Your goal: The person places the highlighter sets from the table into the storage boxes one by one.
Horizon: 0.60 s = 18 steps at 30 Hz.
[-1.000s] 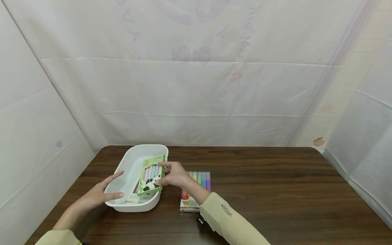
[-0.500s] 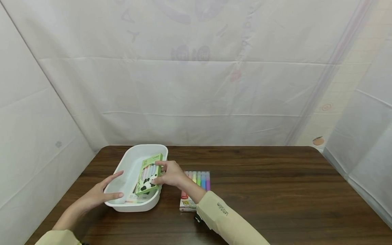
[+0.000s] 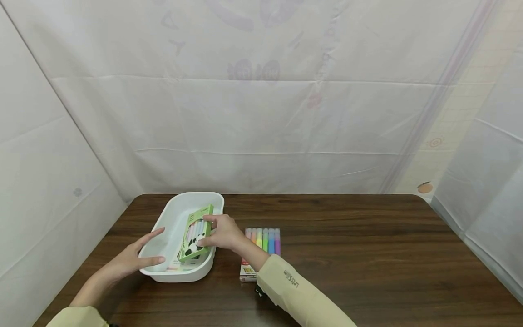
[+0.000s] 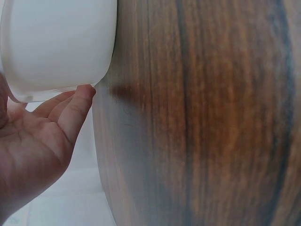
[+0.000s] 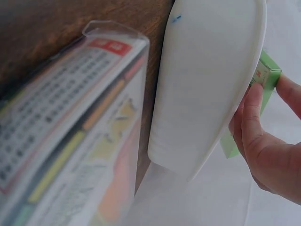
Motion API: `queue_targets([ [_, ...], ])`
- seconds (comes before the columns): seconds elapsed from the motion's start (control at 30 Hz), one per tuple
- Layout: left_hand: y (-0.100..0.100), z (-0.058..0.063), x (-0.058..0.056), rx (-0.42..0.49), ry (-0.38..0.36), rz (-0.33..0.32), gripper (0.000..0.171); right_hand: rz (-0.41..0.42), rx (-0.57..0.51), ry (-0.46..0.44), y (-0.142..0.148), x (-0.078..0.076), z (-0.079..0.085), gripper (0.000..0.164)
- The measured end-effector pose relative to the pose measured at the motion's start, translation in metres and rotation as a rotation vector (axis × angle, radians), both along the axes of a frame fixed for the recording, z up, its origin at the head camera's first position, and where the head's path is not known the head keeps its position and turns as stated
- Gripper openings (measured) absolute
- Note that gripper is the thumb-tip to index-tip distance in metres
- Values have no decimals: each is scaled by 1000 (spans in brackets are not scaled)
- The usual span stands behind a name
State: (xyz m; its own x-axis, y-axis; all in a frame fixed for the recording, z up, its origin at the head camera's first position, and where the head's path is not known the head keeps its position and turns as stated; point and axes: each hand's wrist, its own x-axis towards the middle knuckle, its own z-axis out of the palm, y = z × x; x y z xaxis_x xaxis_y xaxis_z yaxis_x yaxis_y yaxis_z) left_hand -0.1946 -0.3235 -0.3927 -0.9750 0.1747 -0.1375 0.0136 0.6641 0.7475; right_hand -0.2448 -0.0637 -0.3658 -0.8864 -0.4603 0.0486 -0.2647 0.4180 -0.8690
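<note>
My right hand [image 3: 224,232] pinches a green panda-print box of markers [image 3: 191,243], thumb on its front and fingers at its edge. The box is tilted inside a white plastic storage bin [image 3: 163,245]. Under it, another flat pack [image 3: 177,267] lies in the bin, mostly covered. At the bin's left side, my left hand [image 3: 118,265] grips the rim, its thumb and a finger reaching over the edge. In the left wrist view, other fingers [image 4: 77,106] touch the bin's outer wall. The right wrist view shows the green box [image 5: 268,70] partly behind the rim.
A clear pack of coloured highlighters [image 3: 265,240] lies on the dark wooden table [image 3: 367,254] right of the bin, partly hidden by my right forearm. White cloth walls [image 3: 261,136] surround the table at the back and sides.
My right hand has shifted slightly left and lowered the green marker box further into the bin. My left hand and the bin have stayed in place.
</note>
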Motion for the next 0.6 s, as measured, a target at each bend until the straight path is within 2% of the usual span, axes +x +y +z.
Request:
queue_targets([
  [0.43,-1,-1,0,17,14,-9,81,-4,44,16,-7,0,2,65],
  [0.6,-1,-1,0,17,8,-9,81,-12,101,50,-10,1,4,64],
])
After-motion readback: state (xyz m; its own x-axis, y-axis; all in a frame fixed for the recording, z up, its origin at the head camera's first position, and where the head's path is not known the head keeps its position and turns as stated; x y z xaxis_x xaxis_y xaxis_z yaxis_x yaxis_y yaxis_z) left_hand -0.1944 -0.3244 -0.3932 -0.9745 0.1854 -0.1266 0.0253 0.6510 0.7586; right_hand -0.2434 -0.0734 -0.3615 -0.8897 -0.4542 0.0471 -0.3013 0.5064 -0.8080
